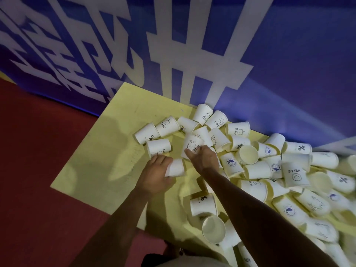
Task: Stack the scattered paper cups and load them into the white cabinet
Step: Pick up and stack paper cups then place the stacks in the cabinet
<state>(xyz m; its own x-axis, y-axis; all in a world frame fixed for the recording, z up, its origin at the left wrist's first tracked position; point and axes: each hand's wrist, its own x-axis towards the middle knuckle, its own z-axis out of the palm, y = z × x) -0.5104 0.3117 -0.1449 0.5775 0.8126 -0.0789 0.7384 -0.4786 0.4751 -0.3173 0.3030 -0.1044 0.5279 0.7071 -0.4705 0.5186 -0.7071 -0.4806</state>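
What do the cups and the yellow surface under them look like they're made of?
The cups: thin white paper, matte, judging by thin walls, printed logos and pale unglossy insides; any inner coating cannot be told. The yellow surface: a smooth, matte, flat sheet with a sharp corner, likely painted board or laminate; faint scuffs show, but the dim light leaves it open.

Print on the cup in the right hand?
Line-drawn rabbit on white cup, right hand gripping; head view.
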